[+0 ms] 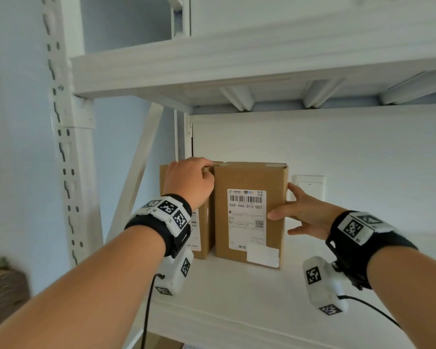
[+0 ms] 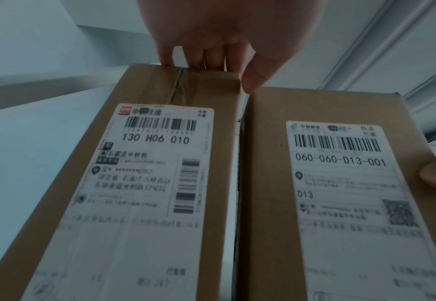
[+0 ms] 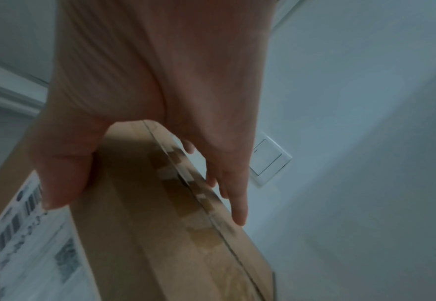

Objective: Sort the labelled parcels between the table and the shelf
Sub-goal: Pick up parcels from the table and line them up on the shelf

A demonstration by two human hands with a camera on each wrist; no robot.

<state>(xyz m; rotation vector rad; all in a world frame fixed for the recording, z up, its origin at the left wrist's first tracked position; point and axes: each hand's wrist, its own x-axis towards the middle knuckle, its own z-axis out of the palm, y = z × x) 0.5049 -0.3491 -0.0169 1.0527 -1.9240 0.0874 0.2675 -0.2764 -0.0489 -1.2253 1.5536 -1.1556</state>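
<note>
Both forearms, with wrist-mounted cameras strapped on, fill the lower frame. At centre, the left hand (image 1: 189,182) is curled over the top edge of the left parcel (image 2: 134,183), labelled 130 H06 010. The right hand (image 1: 305,212) grips the right parcel (image 1: 249,212), labelled 060-060-D13-001, thumb on its front, fingers behind. Both parcels stand upright, side by side, on the white shelf board (image 1: 237,293). A perforated white upright (image 1: 68,159) is seen at left, an upper shelf (image 1: 237,66) above. A wall switch (image 1: 310,187) is noted behind, right of centre.
</note>
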